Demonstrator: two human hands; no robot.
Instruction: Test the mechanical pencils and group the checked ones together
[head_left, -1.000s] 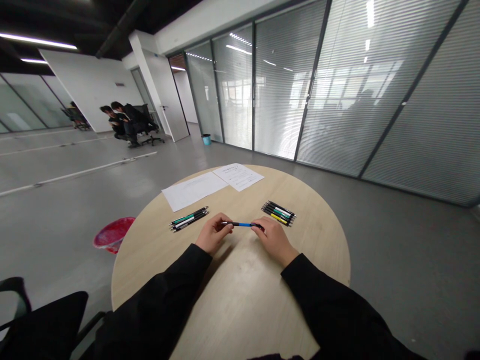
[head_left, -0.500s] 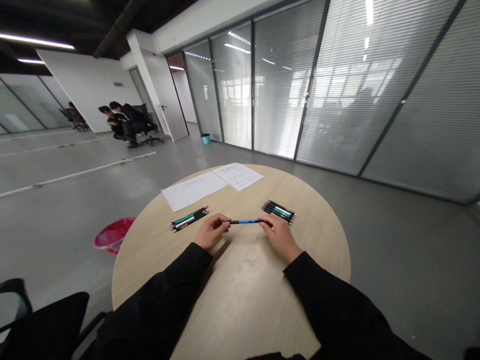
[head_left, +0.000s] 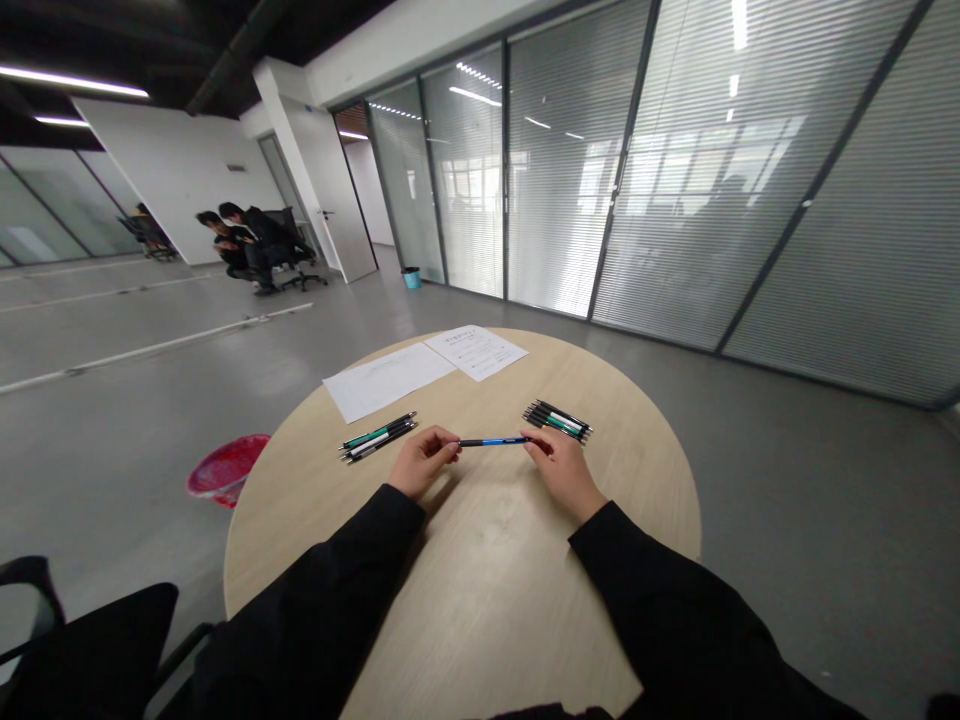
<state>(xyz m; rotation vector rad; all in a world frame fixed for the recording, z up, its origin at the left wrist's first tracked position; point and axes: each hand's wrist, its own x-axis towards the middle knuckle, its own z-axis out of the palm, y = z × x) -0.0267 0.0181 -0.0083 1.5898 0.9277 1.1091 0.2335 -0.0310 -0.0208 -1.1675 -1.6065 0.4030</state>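
Note:
A blue and black pen (head_left: 493, 441) is held level just above the round wooden table (head_left: 480, 590). My left hand (head_left: 424, 463) pinches its left end with closed fingers. My right hand (head_left: 564, 473) pinches the right end. A small group of pens (head_left: 377, 437) lies left of my left hand. A bigger bunch of pens (head_left: 559, 421) lies just beyond my right hand. Both arms wear black sleeves.
Two white paper sheets (head_left: 390, 380) (head_left: 476, 351) lie at the table's far side. A red bin (head_left: 226, 467) stands on the floor at left. A black chair (head_left: 82, 640) is at lower left. People sit far off by the wall (head_left: 247, 245). Glass walls stand behind.
My hands have drawn a little apart along the pen, the right one sliding toward the bunch of pens. More of the pen's length shows between them now.

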